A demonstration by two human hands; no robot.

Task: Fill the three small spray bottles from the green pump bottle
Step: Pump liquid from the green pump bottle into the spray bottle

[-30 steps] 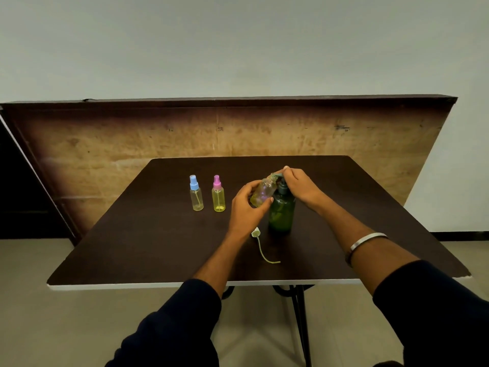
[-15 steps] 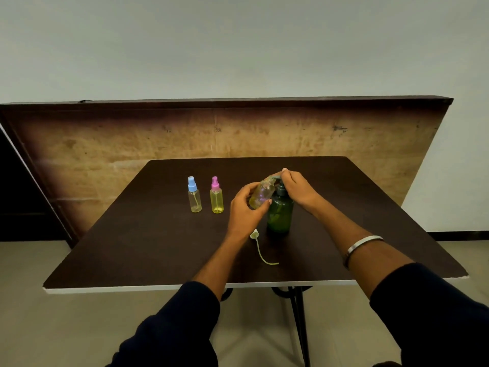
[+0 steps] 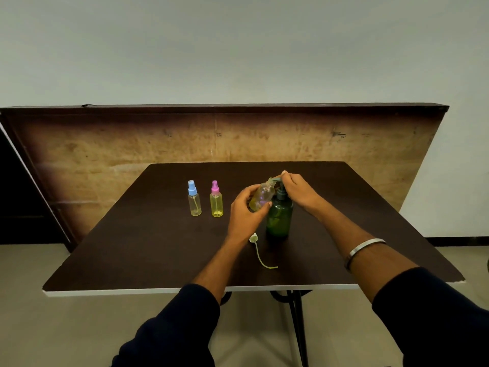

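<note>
The green pump bottle (image 3: 279, 218) stands upright near the middle of the dark table (image 3: 158, 247). My right hand (image 3: 297, 190) rests on top of its pump head, fingers curled over the nozzle. My left hand (image 3: 244, 211) grips a small uncapped clear spray bottle (image 3: 262, 196), tilted with its open neck up at the pump nozzle. Its white spray cap with dip tube (image 3: 258, 247) lies on the table in front of the green bottle. A blue-capped spray bottle (image 3: 194, 198) and a pink-capped one (image 3: 216, 200) stand upright to the left, both holding yellowish liquid.
A large wooden board (image 3: 105, 154) leans upright behind the table's far edge. The table's white front edge (image 3: 158, 291) is close to me, with black metal legs (image 3: 297, 319) underneath. Pale floor lies all around.
Both hands and the bottles keep their positions. The view has only shifted slightly.
</note>
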